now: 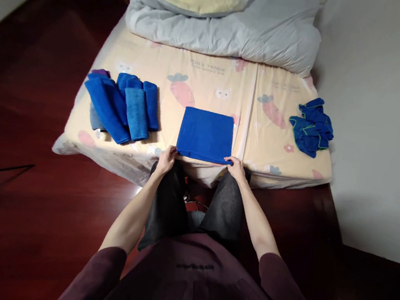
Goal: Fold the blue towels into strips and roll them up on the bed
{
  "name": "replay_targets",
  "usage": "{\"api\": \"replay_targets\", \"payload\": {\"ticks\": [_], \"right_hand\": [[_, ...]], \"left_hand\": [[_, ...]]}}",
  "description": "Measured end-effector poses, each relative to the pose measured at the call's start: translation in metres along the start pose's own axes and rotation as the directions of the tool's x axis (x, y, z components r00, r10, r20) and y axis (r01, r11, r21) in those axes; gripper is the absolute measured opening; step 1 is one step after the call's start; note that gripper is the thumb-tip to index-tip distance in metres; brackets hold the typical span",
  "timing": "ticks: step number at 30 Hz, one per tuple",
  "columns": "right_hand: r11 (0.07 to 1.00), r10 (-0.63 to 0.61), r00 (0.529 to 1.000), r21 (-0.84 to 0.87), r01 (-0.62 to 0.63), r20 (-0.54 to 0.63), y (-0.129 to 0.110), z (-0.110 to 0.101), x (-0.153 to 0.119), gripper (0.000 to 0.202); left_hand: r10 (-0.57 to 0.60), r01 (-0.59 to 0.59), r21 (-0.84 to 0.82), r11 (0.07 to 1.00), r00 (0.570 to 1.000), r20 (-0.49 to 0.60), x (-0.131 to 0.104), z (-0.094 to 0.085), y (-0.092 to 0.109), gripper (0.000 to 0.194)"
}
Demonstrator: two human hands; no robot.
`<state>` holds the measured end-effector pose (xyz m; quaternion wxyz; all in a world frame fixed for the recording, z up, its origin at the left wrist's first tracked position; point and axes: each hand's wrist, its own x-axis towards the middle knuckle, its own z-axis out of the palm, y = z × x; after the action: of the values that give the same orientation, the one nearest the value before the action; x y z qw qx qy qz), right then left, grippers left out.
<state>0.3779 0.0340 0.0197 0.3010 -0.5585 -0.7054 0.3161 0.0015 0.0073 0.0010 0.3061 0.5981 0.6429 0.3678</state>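
Your left hand (167, 160) and right hand (236, 168), fingers closed, each pinch a near corner of the flat blue cloth (206, 133) at the front edge of the bed (292, 180). Patterned sheet (260, 146) flanks it: narrowly toward the rolled cloths (137, 111), more widely toward the crumpled green-edged pile (308, 133).

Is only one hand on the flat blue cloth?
No, the left hand and right hand each hold a near corner of the blue cloth.
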Motion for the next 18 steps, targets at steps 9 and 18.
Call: {"api": "replay_targets", "payload": {"ticks": [9,18], "right_hand": [[0.988,0.144,0.982,-0.041,-0.15,-0.123,0.015,0.007,0.005,0.028],[0.984,0.155,0.976,-0.069,-0.167,-0.153,0.018,0.008,0.008,0.033]], "left_hand": [[-0.011,0.01,-0.012,1.0,0.995,-0.097,0.002,-0.002,0.0,0.022],[-0.025,0.025,-0.021,0.999,0.999,0.027,0.008,-0.001,-0.01,0.033]]}}
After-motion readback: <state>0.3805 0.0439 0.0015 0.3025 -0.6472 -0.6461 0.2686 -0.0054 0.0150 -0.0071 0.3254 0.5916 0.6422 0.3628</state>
